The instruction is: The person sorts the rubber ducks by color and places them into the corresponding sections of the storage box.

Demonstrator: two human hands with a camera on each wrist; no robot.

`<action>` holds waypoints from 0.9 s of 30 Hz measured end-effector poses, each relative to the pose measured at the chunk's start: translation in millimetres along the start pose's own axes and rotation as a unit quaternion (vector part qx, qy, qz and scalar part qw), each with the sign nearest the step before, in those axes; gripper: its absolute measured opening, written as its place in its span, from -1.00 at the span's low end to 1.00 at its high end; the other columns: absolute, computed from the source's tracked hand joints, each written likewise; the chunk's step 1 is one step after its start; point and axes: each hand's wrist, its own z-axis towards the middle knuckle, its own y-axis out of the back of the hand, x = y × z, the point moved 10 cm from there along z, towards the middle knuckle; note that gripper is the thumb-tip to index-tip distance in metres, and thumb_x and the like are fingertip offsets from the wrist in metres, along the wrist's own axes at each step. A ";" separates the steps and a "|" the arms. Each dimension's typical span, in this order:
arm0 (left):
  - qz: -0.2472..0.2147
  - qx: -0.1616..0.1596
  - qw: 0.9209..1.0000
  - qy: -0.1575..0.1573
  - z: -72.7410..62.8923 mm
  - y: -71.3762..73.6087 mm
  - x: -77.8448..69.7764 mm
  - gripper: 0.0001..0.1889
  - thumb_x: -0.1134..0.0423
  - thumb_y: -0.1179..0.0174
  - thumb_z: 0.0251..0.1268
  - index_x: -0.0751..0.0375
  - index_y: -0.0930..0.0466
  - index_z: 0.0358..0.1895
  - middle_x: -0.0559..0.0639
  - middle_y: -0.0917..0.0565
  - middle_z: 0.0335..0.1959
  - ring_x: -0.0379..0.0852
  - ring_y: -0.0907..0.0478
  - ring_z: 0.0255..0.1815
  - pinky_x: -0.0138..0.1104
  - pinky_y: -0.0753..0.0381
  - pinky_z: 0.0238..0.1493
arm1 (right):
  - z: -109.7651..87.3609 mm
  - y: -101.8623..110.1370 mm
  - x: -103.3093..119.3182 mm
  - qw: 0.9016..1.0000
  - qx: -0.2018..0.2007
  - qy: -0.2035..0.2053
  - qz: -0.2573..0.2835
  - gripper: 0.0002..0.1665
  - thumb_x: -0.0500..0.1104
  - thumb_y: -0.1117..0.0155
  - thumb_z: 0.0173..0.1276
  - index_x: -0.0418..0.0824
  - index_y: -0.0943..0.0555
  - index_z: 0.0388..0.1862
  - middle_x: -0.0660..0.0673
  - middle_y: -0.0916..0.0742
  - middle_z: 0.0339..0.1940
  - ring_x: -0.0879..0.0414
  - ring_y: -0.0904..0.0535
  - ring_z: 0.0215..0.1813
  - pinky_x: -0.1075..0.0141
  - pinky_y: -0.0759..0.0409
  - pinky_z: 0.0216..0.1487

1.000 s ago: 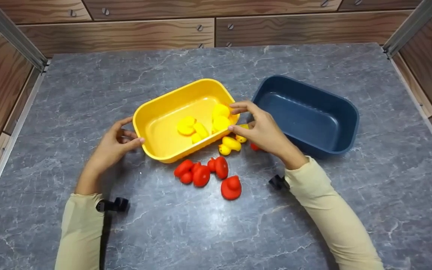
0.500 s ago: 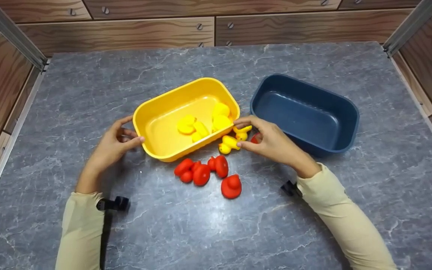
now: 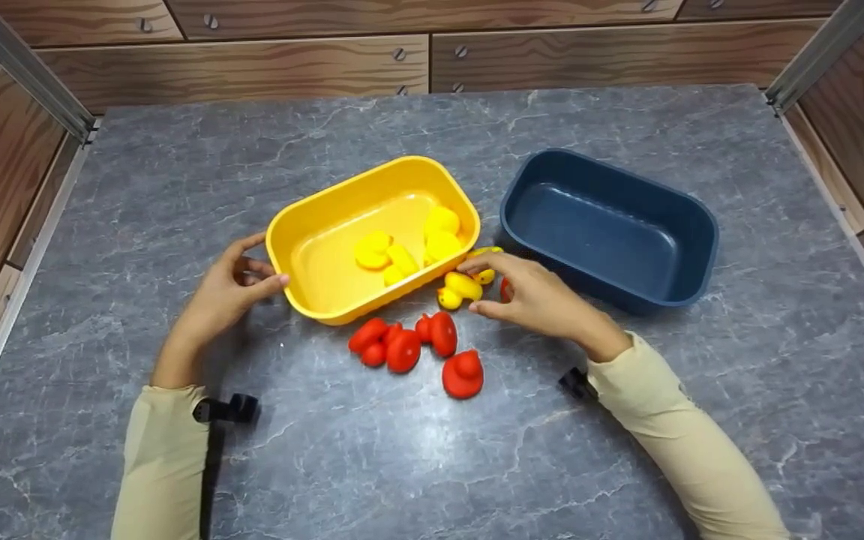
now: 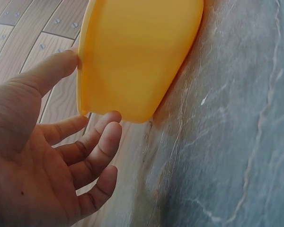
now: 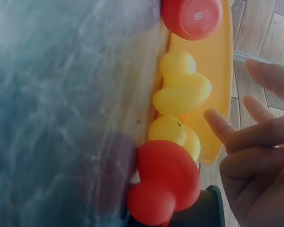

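Note:
In the head view my left hand (image 3: 214,292) is at the left end of a yellow bin (image 3: 327,202), thumb and index fingertips against its rim. The left wrist view shows the other fingers loosely bent beside the bin's end wall (image 4: 132,61). My right hand (image 3: 541,300) hovers over a yellow rubber duck (image 3: 463,286) in front of the bin, thumb and fingers spread apart around it with nothing between them. A second yellow duck (image 3: 486,276) lies behind it, partly hidden by my fingers. Several yellow ducks (image 3: 372,251) lie inside the bin.
Several red rubber ducks (image 3: 403,349) lie on the grey marbled table (image 3: 327,465) before the yellow bin. Another red duck (image 5: 168,175) sits beside the yellow pair, mostly behind my right hand in the head view. A dark blue bin (image 3: 589,232) stands at the right.
My right hand has come away from the yellow bin's right rim, moving down and toward the front, over the yellow duck outside. My left hand has stayed at the bin.

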 end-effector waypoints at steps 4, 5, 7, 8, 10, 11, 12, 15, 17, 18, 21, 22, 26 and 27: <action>-0.006 0.002 1.000 0.001 0.3 -1.1 -0.8 -0.22 0.08 -0.26 0.29 0.18 -0.08 0.49 0.21 -0.57 -0.03 -0.24 -0.51 -0.31 -0.48 -0.54 -0.26 | 2.7 -7.8 -3.1 0.999 0.024 -0.017 -0.029 -0.45 -0.06 -0.37 0.26 -0.06 -0.51 0.23 -0.03 -0.63 0.10 0.11 -0.43 -0.39 0.31 -0.43 -0.28; -0.006 0.002 1.000 0.001 0.4 -1.1 -0.9 -0.22 0.08 -0.26 0.29 0.18 -0.08 0.49 0.21 -0.57 -0.03 -0.24 -0.51 -0.31 -0.47 -0.54 -0.25 | 3.5 -9.1 -3.4 0.999 0.028 -0.020 -0.036 -0.45 -0.06 -0.37 0.26 -0.05 -0.50 0.24 -0.03 -0.63 0.10 0.10 -0.43 -0.38 0.30 -0.43 -0.27; -0.005 0.002 1.000 0.001 0.3 -0.8 -0.8 -0.22 0.09 -0.26 0.29 0.18 -0.08 0.49 0.21 -0.58 -0.03 -0.25 -0.51 -0.32 -0.47 -0.54 -0.25 | 5.0 -11.3 -3.3 0.998 0.036 -0.021 -0.048 -0.44 -0.06 -0.36 0.27 -0.04 -0.50 0.25 -0.04 -0.62 0.12 0.08 -0.46 -0.32 0.28 -0.43 -0.22; -0.004 0.002 1.000 0.001 0.3 -0.7 -0.8 -0.22 0.09 -0.26 0.29 0.19 -0.08 0.49 0.22 -0.58 -0.03 -0.25 -0.51 -0.31 -0.47 -0.54 -0.25 | 5.8 -12.2 -3.2 0.998 0.040 -0.022 -0.054 -0.44 -0.06 -0.36 0.27 -0.03 -0.49 0.26 -0.04 -0.62 0.13 0.05 -0.47 -0.28 0.26 -0.43 -0.20; -0.003 0.000 1.000 0.002 0.4 -0.4 -0.4 -0.22 0.09 -0.26 0.29 0.19 -0.09 0.49 0.22 -0.58 -0.03 -0.25 -0.51 -0.31 -0.47 -0.55 -0.25 | 7.5 -13.7 -3.0 0.997 0.045 -0.021 -0.063 -0.44 -0.07 -0.34 0.28 -0.03 -0.49 0.27 -0.05 -0.62 0.14 0.01 -0.49 -0.21 0.24 -0.43 -0.15; -0.002 0.000 1.000 0.002 0.5 -0.2 -0.1 -0.22 0.08 -0.26 0.28 0.19 -0.09 0.49 0.22 -0.58 -0.03 -0.25 -0.51 -0.31 -0.48 -0.54 -0.26 | 8.4 -14.3 -2.7 0.996 0.047 -0.021 -0.067 -0.44 -0.07 -0.34 0.28 -0.03 -0.48 0.27 -0.05 -0.62 0.15 0.00 -0.50 -0.16 0.22 -0.43 -0.13; -0.001 -0.001 1.000 0.002 0.6 0.0 0.1 -0.22 0.08 -0.27 0.28 0.19 -0.09 0.48 0.21 -0.58 -0.03 -0.24 -0.51 -0.31 -0.48 -0.54 -0.26 | 9.4 -14.7 -2.6 0.996 0.048 -0.021 -0.069 -0.44 -0.08 -0.33 0.29 -0.04 -0.48 0.27 -0.05 -0.62 0.15 -0.01 -0.50 -0.13 0.21 -0.43 -0.10; -0.001 -0.002 1.000 0.001 0.8 0.2 0.3 -0.22 0.08 -0.27 0.28 0.19 -0.10 0.48 0.19 -0.58 -0.05 -0.25 -0.50 -0.33 -0.49 -0.53 -0.28 | 11.9 -16.0 -2.8 0.996 0.050 -0.023 -0.073 -0.44 -0.10 -0.32 0.29 -0.05 -0.48 0.28 -0.06 -0.63 0.15 -0.02 -0.51 -0.06 0.17 -0.46 -0.02; -0.002 -0.002 1.000 -0.002 1.0 0.5 0.0 -0.22 0.08 -0.27 0.28 0.19 -0.10 0.48 0.18 -0.58 -0.06 -0.26 -0.50 -0.34 -0.49 -0.53 -0.28 | 13.3 -16.8 -2.7 0.995 0.051 -0.024 -0.077 -0.43 -0.10 -0.32 0.28 -0.05 -0.48 0.28 -0.07 -0.63 0.15 -0.02 -0.51 -0.03 0.15 -0.47 0.01; -0.003 -0.002 1.000 -0.003 0.8 0.4 -0.4 -0.22 0.08 -0.27 0.28 0.19 -0.10 0.48 0.18 -0.58 -0.06 -0.26 -0.50 -0.34 -0.49 -0.53 -0.28 | 13.9 -17.0 -2.4 0.995 0.051 -0.021 -0.080 -0.43 -0.10 -0.32 0.27 -0.05 -0.48 0.28 -0.07 -0.63 0.15 -0.02 -0.52 -0.02 0.14 -0.48 0.01; -0.002 0.002 1.000 -0.005 0.2 0.0 -1.0 -0.21 0.06 -0.27 0.28 0.18 -0.09 0.49 0.18 -0.58 -0.06 -0.27 -0.51 -0.34 -0.48 -0.53 -0.28 | 15.2 -17.1 -1.5 0.995 0.050 -0.016 -0.088 -0.42 -0.12 -0.32 0.26 -0.02 -0.48 0.28 -0.06 -0.64 0.10 -0.02 -0.52 -0.03 0.13 -0.49 -0.01; -0.003 0.004 1.000 -0.005 0.0 -0.1 -1.0 -0.20 0.06 -0.27 0.28 0.17 -0.09 0.49 0.18 -0.58 -0.05 -0.27 -0.51 -0.34 -0.48 -0.52 -0.28 | 15.6 -17.0 -0.7 0.994 0.049 -0.011 -0.092 -0.42 -0.12 -0.31 0.26 -0.02 -0.48 0.28 -0.06 -0.65 0.08 -0.02 -0.52 -0.04 0.12 -0.49 -0.03; -0.004 0.006 1.000 -0.004 -1.0 -0.4 -1.5 -0.20 0.04 -0.26 0.28 0.15 -0.08 0.50 0.17 -0.57 -0.05 -0.26 -0.50 -0.34 -0.48 -0.51 -0.30 | 17.3 -16.7 1.4 0.994 0.052 -0.003 -0.100 -0.43 -0.15 -0.30 0.24 -0.02 -0.49 0.27 -0.07 -0.65 0.05 -0.02 -0.52 -0.06 0.11 -0.49 -0.06; -0.004 0.006 1.000 -0.003 -0.9 -0.4 -1.2 -0.20 0.04 -0.26 0.28 0.15 -0.08 0.49 0.17 -0.57 -0.05 -0.25 -0.50 -0.34 -0.47 -0.51 -0.30 | 17.7 -16.8 1.6 0.993 0.054 -0.002 -0.101 -0.43 -0.16 -0.30 0.24 -0.03 -0.49 0.26 -0.08 -0.65 0.06 -0.02 -0.52 -0.06 0.10 -0.49 -0.05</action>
